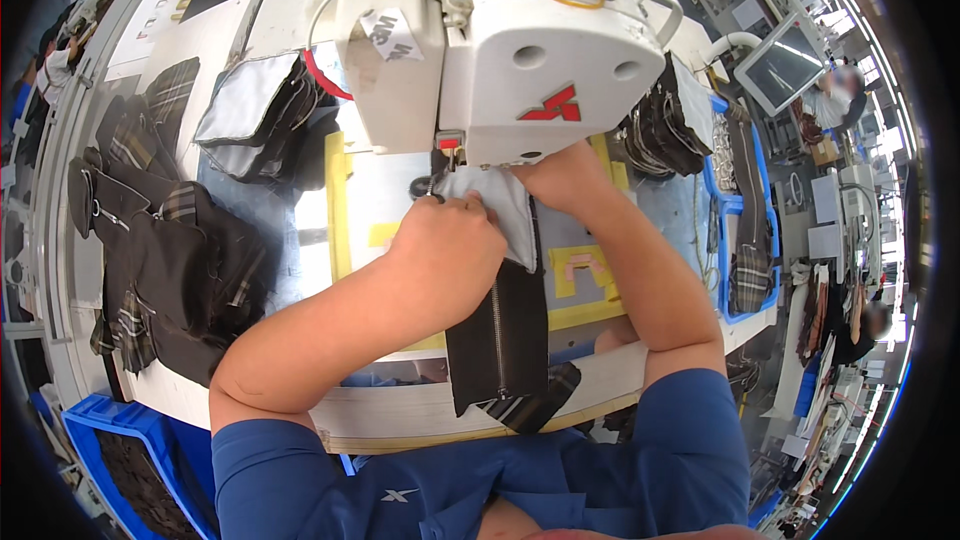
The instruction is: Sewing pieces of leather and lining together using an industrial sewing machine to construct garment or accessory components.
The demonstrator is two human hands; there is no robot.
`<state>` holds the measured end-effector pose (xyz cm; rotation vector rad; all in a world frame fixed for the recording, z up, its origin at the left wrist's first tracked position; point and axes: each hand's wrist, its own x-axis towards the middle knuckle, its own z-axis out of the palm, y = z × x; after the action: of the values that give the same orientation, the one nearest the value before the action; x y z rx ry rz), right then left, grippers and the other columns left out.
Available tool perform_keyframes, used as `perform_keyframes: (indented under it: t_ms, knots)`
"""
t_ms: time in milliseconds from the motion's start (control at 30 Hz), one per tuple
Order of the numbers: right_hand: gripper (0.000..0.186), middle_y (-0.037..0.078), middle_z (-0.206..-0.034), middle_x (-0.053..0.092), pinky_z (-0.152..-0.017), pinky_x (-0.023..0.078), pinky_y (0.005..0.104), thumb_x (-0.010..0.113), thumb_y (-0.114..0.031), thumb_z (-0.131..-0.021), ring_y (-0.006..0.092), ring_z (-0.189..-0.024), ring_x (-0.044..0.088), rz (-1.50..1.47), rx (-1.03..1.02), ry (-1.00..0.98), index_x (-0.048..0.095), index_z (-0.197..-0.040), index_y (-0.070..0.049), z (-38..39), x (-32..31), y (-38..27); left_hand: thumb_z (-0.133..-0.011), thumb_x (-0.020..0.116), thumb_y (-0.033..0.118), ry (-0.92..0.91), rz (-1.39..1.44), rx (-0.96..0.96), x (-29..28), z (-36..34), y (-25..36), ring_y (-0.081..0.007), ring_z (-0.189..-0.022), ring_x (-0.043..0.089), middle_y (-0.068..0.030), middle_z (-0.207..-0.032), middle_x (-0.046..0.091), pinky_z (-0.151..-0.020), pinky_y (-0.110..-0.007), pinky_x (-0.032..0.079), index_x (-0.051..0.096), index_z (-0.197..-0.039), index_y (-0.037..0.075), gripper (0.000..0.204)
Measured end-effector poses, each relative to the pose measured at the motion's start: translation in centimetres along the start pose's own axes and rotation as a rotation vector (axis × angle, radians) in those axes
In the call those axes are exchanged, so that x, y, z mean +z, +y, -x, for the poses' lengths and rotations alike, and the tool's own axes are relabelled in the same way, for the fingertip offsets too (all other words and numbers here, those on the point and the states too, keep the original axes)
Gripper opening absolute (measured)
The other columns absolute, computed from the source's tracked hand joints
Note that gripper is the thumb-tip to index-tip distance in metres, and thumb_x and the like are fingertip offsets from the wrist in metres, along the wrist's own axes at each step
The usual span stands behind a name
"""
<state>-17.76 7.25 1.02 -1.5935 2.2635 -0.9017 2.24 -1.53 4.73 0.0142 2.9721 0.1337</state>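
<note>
A white industrial sewing machine (550, 70) stands in front of me. Under its head lies a light grey fabric piece (508, 210), joined to a dark fabric panel with a metal zipper (498, 330) that runs toward me and hangs over the table's front edge. My left hand (450, 252) is on the grey piece's left side, fingers curled and pressed down on it close to the needle area. My right hand (562, 180) is at the grey piece's far right edge; the machine head hides its fingers. A plaid fabric end (540, 402) shows beneath the panel.
Dark and plaid fabric pieces (180, 250) are heaped at the left. Stacks of lined pieces stand behind, one left (255, 115) and one right (670, 125). A blue tray (765, 230) holds zippered strips at the right. A blue crate (125, 440) sits lower left. People work farther off.
</note>
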Motion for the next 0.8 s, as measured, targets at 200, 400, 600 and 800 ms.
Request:
perform_keyframes:
  t_ms: [200,400,600,800]
  knots:
    - [0.034,0.015,-0.112,0.077,-0.088,0.058,0.0480,0.076,-0.024,-0.089,0.0402,-0.105,0.071,0.000,-0.093,0.055,0.076,-0.121,-0.012,-0.1,0.4,0.7,-0.077,0.070,0.012,-0.015,-0.027,-0.003,-0.2,0.1,0.0,-0.0309,-0.096,0.077,-0.0307,-0.127,0.071,-0.080,-0.040,0.060,0.071,-0.121,-0.009,0.049]
    - [0.022,0.018,-0.093,0.076,-0.081,0.057,0.0514,0.072,-0.021,-0.085,0.0429,-0.091,0.072,0.012,0.051,-0.023,0.076,-0.100,-0.005,0.5,-0.1,1.1,-0.079,0.073,0.015,0.004,-0.006,-0.013,-0.1,0.2,-0.2,-0.0317,-0.097,0.077,-0.0285,-0.125,0.071,-0.083,-0.041,0.061,0.070,-0.121,-0.009,0.048]
    - [0.019,0.022,-0.089,0.073,-0.082,0.057,0.0532,0.068,-0.018,-0.082,0.0448,-0.089,0.071,0.063,0.051,0.004,0.074,-0.091,-0.002,0.4,0.7,1.8,-0.080,0.079,0.021,-0.029,-0.016,-0.050,-0.3,0.1,0.1,-0.0315,-0.101,0.076,-0.0267,-0.128,0.070,-0.086,-0.042,0.061,0.070,-0.124,-0.007,0.053]
    - [0.018,0.022,-0.091,0.074,-0.082,0.058,0.0543,0.066,-0.017,-0.082,0.0451,-0.091,0.071,0.088,-0.014,0.037,0.074,-0.089,-0.003,0.0,1.2,1.4,-0.081,0.079,0.021,-0.046,-0.005,-0.052,-0.5,0.2,0.1,-0.0315,-0.100,0.076,-0.0272,-0.127,0.070,-0.086,-0.041,0.061,0.070,-0.124,-0.007,0.052]
